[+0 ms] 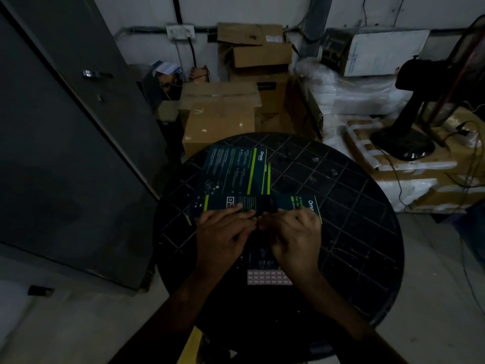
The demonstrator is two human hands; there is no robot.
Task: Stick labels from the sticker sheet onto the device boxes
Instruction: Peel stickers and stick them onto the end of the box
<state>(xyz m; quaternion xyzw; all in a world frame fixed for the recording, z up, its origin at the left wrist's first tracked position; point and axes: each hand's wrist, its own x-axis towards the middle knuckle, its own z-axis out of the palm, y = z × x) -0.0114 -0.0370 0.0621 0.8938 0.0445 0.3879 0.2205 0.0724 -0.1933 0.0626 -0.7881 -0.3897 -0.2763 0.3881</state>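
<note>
Two dark teal device boxes with green stripes lie on the round black table (pixel 354 232). The far box (pixel 233 170) lies flat behind the near box (pixel 262 206), which stretches sideways in front of me. My left hand (pixel 223 232) and my right hand (pixel 296 235) rest on the near box's front edge, fingertips meeting at its middle around something small and dark that I cannot make out. A pink sticker sheet (pixel 265 277) with rows of small labels lies on the table just below my wrists.
Brown cardboard cartons (pixel 220 111) are stacked on the floor behind the table. White wrapped bundles (pixel 362 93) and a black pedestal fan (pixel 409 127) stand at the right. A grey metal cabinet (pixel 65 127) fills the left side.
</note>
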